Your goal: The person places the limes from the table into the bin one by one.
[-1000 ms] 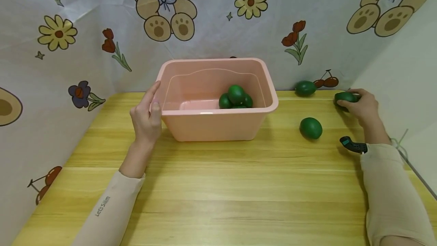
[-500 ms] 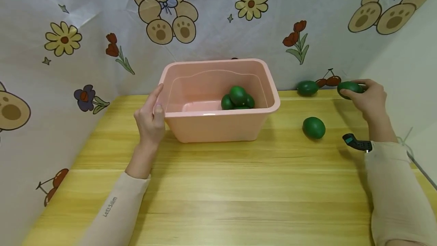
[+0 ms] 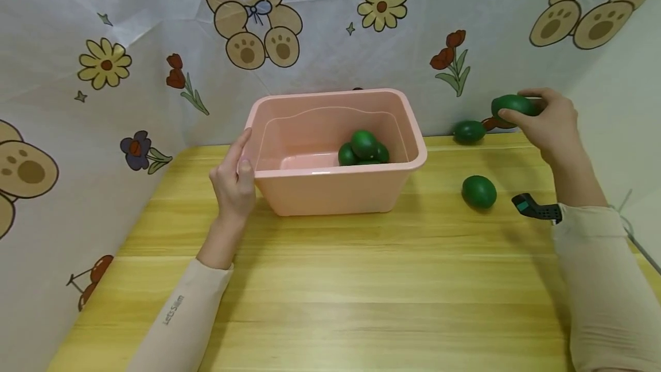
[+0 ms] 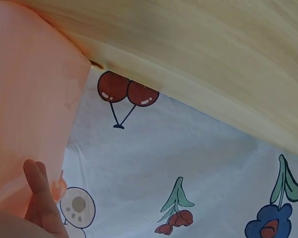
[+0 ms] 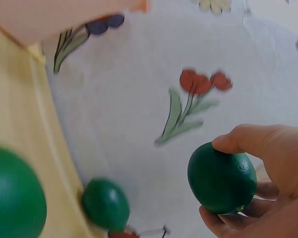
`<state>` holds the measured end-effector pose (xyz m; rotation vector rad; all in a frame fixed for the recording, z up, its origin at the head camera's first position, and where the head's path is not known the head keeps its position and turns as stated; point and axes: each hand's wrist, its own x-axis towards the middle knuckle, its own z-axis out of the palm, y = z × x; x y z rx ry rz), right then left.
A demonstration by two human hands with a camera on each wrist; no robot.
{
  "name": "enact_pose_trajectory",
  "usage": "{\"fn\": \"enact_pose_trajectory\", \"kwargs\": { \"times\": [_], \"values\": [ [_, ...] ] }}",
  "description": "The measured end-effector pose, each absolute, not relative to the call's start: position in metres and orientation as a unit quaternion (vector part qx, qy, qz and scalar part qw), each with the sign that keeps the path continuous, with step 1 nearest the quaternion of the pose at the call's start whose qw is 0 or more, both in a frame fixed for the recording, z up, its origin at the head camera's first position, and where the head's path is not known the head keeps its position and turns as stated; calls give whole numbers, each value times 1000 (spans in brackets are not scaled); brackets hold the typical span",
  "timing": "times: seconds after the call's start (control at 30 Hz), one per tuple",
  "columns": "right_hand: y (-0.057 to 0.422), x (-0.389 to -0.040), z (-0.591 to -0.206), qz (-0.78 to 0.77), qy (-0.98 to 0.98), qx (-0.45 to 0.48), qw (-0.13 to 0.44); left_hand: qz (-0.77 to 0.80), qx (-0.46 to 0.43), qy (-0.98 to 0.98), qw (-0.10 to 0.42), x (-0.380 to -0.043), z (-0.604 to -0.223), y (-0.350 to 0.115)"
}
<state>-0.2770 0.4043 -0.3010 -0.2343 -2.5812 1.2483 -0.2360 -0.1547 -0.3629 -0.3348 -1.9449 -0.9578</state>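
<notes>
My right hand (image 3: pixel 552 122) holds a dark green lime (image 3: pixel 513 106) between thumb and fingers, raised above the table near the back wall. The right wrist view shows the same lime (image 5: pixel 221 178) with the thumb on top and fingers beneath. My left hand (image 3: pixel 233 182) grips the left end of a pink plastic bin (image 3: pixel 330 193) at its rim. Its fingers (image 4: pixel 39 191) lie against the bin's side in the left wrist view. Several limes (image 3: pixel 364 144) are piled in the right part of the bin.
Two more limes are on the table: one lime (image 3: pixel 469 131) against the back cloth, another lime (image 3: pixel 479 192) nearer me. A cartoon-printed cloth (image 3: pixel 330 27) hangs behind the wooden table (image 3: pixel 361 280). A black strap piece (image 3: pixel 536 208) sticks out from my right wrist.
My right hand has lifted the lime off the table and carried it up and slightly left. The left hand stays on the bin. The whole view has shifted slightly.
</notes>
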Motion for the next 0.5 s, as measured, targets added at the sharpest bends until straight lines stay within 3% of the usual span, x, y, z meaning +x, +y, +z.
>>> {"fn": "enact_pose_trajectory", "kwargs": {
  "times": [0.5],
  "values": [
    [293, -273, -254, 401, -903, 11, 153, -395, -123, -782, 466, -237, -363, -152]
  ]
}}
